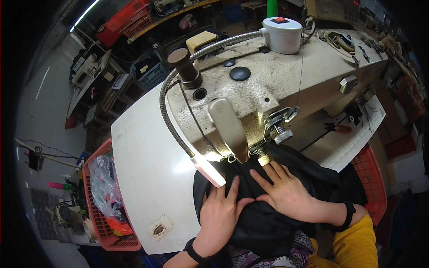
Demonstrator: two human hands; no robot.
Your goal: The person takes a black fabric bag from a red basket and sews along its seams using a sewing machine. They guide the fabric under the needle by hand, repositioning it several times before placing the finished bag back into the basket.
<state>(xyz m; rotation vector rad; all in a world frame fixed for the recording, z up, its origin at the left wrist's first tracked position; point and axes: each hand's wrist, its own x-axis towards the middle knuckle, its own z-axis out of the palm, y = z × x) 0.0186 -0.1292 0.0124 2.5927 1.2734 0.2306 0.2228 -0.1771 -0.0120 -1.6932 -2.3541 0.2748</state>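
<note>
Black fabric [254,219] is spread over the front of the table and hangs toward my lap. Above its far edge stands the head of a cream sewing machine [250,98]; the needle area is mostly hidden behind it. My left hand [220,213] lies on the cloth with fingers stretched forward, just below the pink-white tip of a lit lamp [209,172]. To the right, my right hand [286,192] presses flat on the same fabric, fingers apart, its fingertips close to the brass knob [265,159]. The two thumbs nearly meet.
A white tabletop [147,178] extends leftward. Red baskets stand at both sides, the left basket [100,223] with clear plastic bags [105,181], the right basket [373,183] under the table edge. Small orange-handled snips [340,128] lie behind the machine arm. A flexible metal hose [165,107] curves along the machine.
</note>
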